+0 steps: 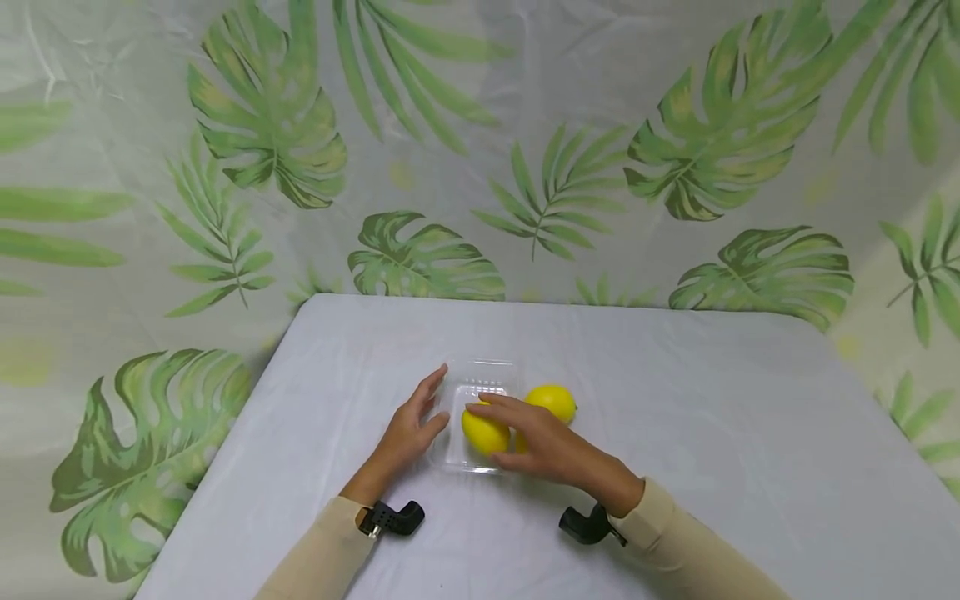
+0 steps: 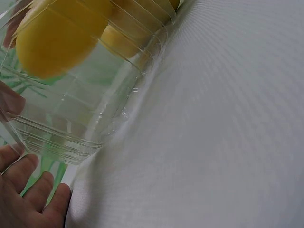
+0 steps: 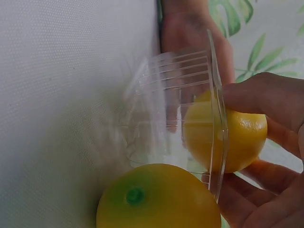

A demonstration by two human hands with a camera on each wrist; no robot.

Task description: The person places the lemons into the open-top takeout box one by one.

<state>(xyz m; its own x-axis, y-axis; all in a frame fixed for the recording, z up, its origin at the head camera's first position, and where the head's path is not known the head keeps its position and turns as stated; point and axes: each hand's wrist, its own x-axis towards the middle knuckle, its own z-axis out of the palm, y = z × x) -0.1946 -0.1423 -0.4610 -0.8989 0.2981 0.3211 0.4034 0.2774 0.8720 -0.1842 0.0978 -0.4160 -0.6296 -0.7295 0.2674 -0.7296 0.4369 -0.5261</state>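
My right hand [image 1: 551,446] grips a yellow lemon [image 1: 486,431] over the clear plastic container [image 1: 453,458], thumb on the near side and fingers on the far side. In the right wrist view the held lemon [image 3: 242,137] overlaps the container's rim [image 3: 218,118], partly seen through the plastic. My left hand [image 1: 408,429] is at the container's left side, its fingers extended and thumb at the rim. From the left wrist, the fingers [image 2: 40,190] show beside the container's wall [image 2: 71,137].
A second lemon [image 1: 551,402] lies on the white-covered table [image 1: 675,467] right of the container. More yellow shows beneath my right hand, mostly hidden. A leaf-patterned cloth [image 1: 555,200] hangs behind the table's far edge.
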